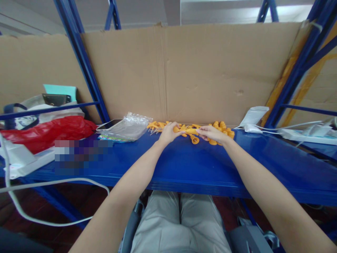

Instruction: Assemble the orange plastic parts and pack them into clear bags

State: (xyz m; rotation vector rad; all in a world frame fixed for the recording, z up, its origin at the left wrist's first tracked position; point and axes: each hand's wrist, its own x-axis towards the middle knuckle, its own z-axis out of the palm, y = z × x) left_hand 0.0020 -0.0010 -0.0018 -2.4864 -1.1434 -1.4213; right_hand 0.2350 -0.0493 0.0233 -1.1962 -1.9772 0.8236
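Observation:
Both hands are closed over an orange-yellow plastic piece (190,131) stretched between them just above the blue table. My left hand (169,133) pinches its left end with thumb and fingers. At the other end, my right hand (211,134) grips with the fingertips. Beneath and in front lies a similar orange piece with a round, flared cup end (195,140). Beside my left hand spreads a pile of orange pieces (155,125), with small metal chains among them. Several chunky orange parts (223,130) are heaped behind my right hand, which partly covers them.
Left of the piles lie clear plastic bags (131,126) and a tablet-like device (110,124). A red plastic bag (55,131) and a white power strip (34,161) are farther left. A white stand (254,117) with cables is at right. Cardboard (205,73) walls the back.

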